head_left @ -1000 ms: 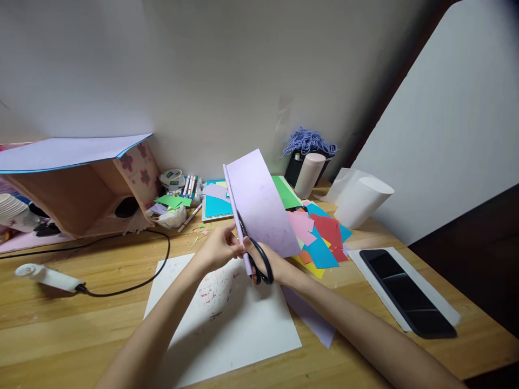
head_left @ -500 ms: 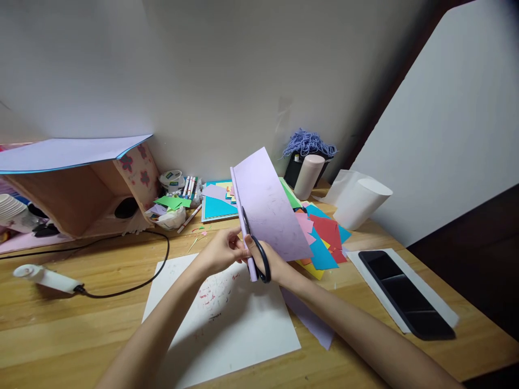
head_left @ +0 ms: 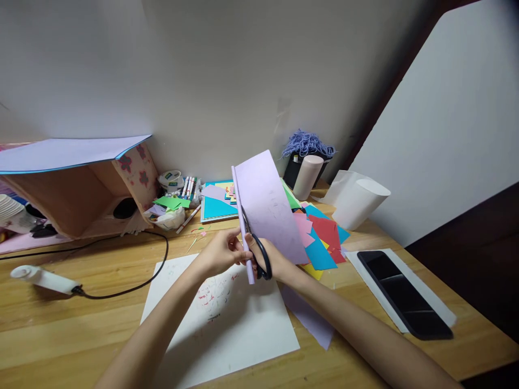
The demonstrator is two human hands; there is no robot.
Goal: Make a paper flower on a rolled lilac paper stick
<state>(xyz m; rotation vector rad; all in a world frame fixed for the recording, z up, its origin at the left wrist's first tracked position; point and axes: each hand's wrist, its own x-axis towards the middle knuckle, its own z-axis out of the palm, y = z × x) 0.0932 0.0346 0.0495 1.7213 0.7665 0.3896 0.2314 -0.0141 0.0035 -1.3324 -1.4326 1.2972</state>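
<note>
A purple paper sheet, its left edge rolled into a thin tube, is held up above a white sheet marked with red and dark strokes. My left hand pinches the lower part of the tube with its fingertips. Black-handled scissors are gripped in my right hand, close beside my left fingers. Their blades point up and away, lying along the paper next to the tube. My right hand's lower fingers are partly hidden behind the scissors and paper.
Coloured paper scraps lie right of the hands. Farther right are a phone and a white paper roll. A pink bottle stands behind. At left are an open box, a cable and a white device.
The purple sheet has tilted slightly, its top corner shifting a little right and its lower right corner left. Both hands keep their hold, and the scissors have turned slightly.
</note>
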